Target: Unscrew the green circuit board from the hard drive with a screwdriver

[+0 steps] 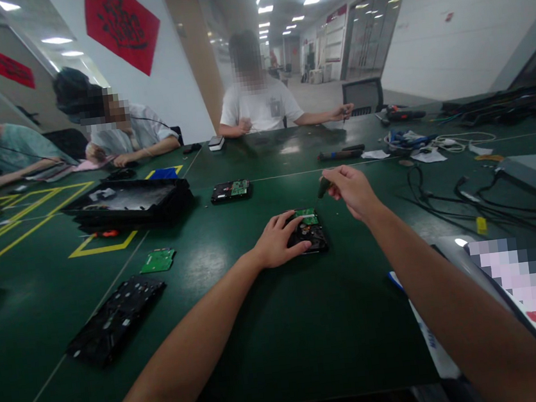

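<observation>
- Broadly, the dark green matted counter (273,329) fills the frame, with yellow tape lines at the left.
- Three other people sit along its far edge in the upper half of the frame, their own hands busy before them.
- At left of centre stands a black rectangular plastic tray (127,203); at lower left lies a long black perforated panel (117,318), and between them a loose green circuit board (158,260).
- Black cables (465,194) sprawl at the right, well apart from the hands.
- A second black hard drive with a green board (231,190) lies beyond, above centre.
- At centre lies the small black hard drive with a green circuit board on top (308,230), flat on the counter. Its long axis runs away from the viewer, board end towards the far side.
- The left hand (277,242) presses on the drive's near left edge, fingers spread, steadying it, not closing round it.
- The right hand (351,188) hovers just above and right of the drive, its grip narrow round the dark handle of a small screwdriver (323,187), tip tilted down-left.
- Judging by this, the board is still seated on the drive, so unscrewing looks unfinished; how many screws remain is too small to tell.
</observation>
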Demonstrator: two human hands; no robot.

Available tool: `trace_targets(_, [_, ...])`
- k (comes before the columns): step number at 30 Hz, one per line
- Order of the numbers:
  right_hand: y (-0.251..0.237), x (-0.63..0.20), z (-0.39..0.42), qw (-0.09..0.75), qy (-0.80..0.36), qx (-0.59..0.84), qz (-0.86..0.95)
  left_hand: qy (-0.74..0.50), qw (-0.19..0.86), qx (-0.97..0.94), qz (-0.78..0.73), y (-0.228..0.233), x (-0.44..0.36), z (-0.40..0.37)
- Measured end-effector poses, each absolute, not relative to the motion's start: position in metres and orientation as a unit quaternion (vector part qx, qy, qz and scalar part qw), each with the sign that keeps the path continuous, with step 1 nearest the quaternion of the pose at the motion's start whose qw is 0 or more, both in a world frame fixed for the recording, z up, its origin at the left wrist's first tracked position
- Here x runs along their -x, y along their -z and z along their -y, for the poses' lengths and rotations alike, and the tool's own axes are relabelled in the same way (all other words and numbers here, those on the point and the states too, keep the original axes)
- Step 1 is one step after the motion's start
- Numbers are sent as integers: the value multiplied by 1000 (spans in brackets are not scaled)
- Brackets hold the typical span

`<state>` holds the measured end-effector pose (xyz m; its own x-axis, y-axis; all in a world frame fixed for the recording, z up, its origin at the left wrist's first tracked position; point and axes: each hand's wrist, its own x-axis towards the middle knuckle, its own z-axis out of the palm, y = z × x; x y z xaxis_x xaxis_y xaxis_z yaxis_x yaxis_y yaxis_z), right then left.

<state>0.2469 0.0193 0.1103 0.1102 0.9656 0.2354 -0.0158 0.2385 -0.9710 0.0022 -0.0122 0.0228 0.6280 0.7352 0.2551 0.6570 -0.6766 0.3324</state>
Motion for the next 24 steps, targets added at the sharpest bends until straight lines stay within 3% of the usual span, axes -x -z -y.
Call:
trace_targets(9, [-118, -246, -12, 540, -469, 436, 546, -197, 117, -893, -388, -25, -3, 14])
trace_targets(16, [-116, -245, -12, 562, -521, 377, 521, -194, 115, -893, -390, -23, -3, 13])
trace_targets(24, [-110, -247, -19, 581, -422, 446, 535, -194, 108, -895, -386, -24, -3, 13])
